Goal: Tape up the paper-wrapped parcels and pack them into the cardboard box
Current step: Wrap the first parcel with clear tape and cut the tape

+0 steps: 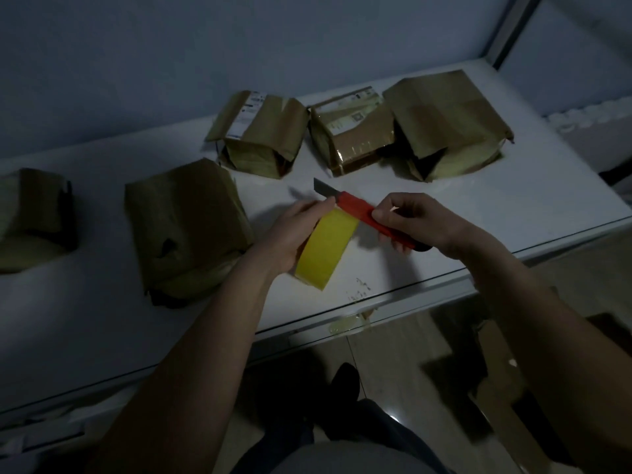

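Observation:
My left hand (290, 234) grips a yellow tape roll (325, 249) held on edge above the white table (513, 196). My right hand (413, 222) holds a red utility knife (362, 213), its blade out and pointing up-left across the top of the roll. A large brown paper-wrapped parcel (186, 227) lies just left of my left hand. Three more parcels stand in a row at the back: one with a white label (260, 131), a taped middle one (355, 131) and a bigger one (448, 123). Another parcel (32, 217) is at the far left edge.
The table's front edge runs diagonally below my hands, with tape scraps (345, 325) stuck on it. A cardboard box (506, 398) stands on the dim floor at the lower right. A wall is behind the table.

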